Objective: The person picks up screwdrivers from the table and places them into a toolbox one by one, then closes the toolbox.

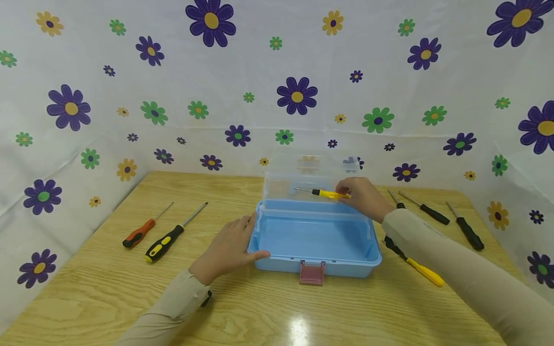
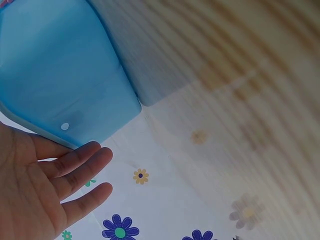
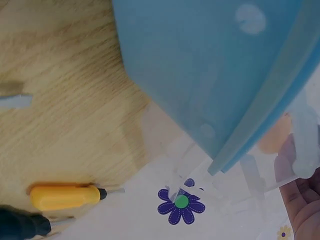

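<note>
White cloth [image 1: 246,62] printed with purple, green and yellow flowers behind; light wood-grain table [image 1: 251,317] below.

Slim screwdriver with yellow handle and black collar [image 1: 328,194]: pinched by right hand [image 1: 362,196] at the handle end, above the rear rim of the box, in front of the clear lid, shaft pointing left. Can't tell if it touches the lid.

Light-blue rectangular plastic box [image 1: 355,270]: upright, bare blue floor visible, mauve plastic latch [image 1: 311,274] hanging open at front. Clear plastic lid [image 1: 279,186] raised at the back. Left hand [image 1: 229,245] fairly straight-fingered along the left end, thumb over the front-left rim.

Left of box: orange-and-black screwdriver [image 1: 138,234], black-and-yellow screwdriver [image 1: 164,244]. Right: black-handled screwdrivers [image 1: 469,234], plus another yellow-handled one [image 1: 426,272]. Small dark item [image 1: 206,299] half hidden by left sleeve [image 1: 173,302].
</note>
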Demonstrator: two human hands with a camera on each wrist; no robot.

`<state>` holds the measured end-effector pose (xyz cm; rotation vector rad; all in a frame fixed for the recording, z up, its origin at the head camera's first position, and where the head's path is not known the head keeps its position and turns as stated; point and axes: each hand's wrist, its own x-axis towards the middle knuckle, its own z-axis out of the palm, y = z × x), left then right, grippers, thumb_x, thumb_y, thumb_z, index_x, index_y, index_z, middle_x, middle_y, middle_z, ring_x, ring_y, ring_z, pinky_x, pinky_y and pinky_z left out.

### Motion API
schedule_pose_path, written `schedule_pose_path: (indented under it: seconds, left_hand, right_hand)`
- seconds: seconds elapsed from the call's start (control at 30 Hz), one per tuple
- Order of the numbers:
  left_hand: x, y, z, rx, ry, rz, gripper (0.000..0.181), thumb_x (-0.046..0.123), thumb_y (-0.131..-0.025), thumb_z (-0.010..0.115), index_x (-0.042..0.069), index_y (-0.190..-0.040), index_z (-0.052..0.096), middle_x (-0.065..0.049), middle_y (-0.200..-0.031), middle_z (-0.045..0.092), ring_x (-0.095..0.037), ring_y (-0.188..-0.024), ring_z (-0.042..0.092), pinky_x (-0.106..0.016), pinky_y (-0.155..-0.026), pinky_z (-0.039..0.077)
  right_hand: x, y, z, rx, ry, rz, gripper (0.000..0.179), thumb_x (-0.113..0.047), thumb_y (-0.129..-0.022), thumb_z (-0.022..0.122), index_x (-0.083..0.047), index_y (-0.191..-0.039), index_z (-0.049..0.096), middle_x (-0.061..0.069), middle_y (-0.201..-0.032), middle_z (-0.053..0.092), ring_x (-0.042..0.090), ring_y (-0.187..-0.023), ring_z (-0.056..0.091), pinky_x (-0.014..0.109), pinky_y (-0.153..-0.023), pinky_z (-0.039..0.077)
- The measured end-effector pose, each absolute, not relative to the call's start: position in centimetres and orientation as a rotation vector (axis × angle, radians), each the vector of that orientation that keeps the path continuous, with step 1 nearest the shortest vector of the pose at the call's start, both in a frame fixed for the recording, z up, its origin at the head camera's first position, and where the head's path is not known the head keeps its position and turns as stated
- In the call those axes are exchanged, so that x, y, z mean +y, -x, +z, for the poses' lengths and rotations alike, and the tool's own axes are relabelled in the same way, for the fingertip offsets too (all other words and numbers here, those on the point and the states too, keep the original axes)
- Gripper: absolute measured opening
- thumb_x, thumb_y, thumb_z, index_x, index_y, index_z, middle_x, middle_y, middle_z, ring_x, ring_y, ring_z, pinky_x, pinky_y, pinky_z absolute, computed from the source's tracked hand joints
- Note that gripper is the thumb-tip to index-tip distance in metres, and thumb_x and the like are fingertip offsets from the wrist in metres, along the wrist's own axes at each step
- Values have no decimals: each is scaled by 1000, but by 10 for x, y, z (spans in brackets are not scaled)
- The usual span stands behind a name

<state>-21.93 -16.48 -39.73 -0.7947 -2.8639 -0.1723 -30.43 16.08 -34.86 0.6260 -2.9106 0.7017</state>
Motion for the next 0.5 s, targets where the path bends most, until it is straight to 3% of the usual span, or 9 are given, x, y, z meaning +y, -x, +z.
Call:
schedule_pose_path:
  seconds: [0.5]
  left_hand:
    - [-167,222,-403,-2862,792,-169,101,67,-82,53,-7,-145,26,-23,-137,47,-35,-121,52,-48,-100,44]
  right_hand:
    - [157,305,-347,-2881,-672,585,20,-2,-83,68,-3,-103,69,13,-102,70,26,-93,65,39,-85,55]
